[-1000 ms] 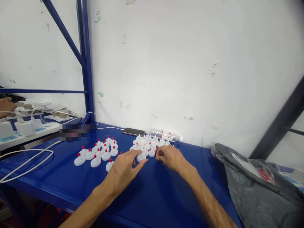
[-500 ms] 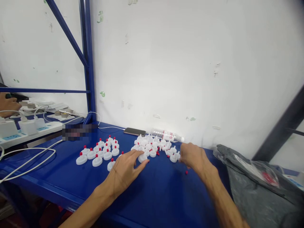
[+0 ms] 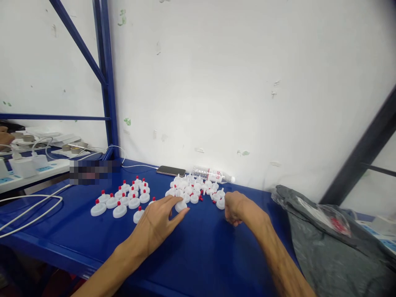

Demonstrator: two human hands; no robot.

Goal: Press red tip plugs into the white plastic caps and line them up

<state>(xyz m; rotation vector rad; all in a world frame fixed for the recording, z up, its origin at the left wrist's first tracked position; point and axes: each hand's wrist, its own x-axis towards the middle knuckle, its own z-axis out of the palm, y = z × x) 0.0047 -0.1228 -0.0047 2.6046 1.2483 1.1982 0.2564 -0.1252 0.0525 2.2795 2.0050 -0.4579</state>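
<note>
My left hand [image 3: 161, 214] has its thumb and fingers around a white spout cap [image 3: 180, 206], a round plastic cap with a pointed nozzle, low over the blue table [image 3: 188, 255]. My right hand [image 3: 236, 208] is closed with curled fingers at the table surface, beside the right end of a pile of white spout caps [image 3: 187, 187]. What its fingers hold is hidden. Small loose red tips [image 3: 200, 198] lie at the pile's front edge. Left of my left hand stand several white spout caps with red tips fitted [image 3: 119, 210], upright in loose rows.
Behind the pile lie a phone [image 3: 171, 170] on a white cable and a clear plastic bottle [image 3: 213, 175] against the wall. A grey plastic bag [image 3: 328, 247] covers the right side. White cables [image 3: 58, 202] and a power strip [image 3: 58, 167] are at the left.
My right hand has come down and inward, covering the spot where a loose red tip lay. My left hand stays at the white spout cap. The whole view has shifted slightly.
</note>
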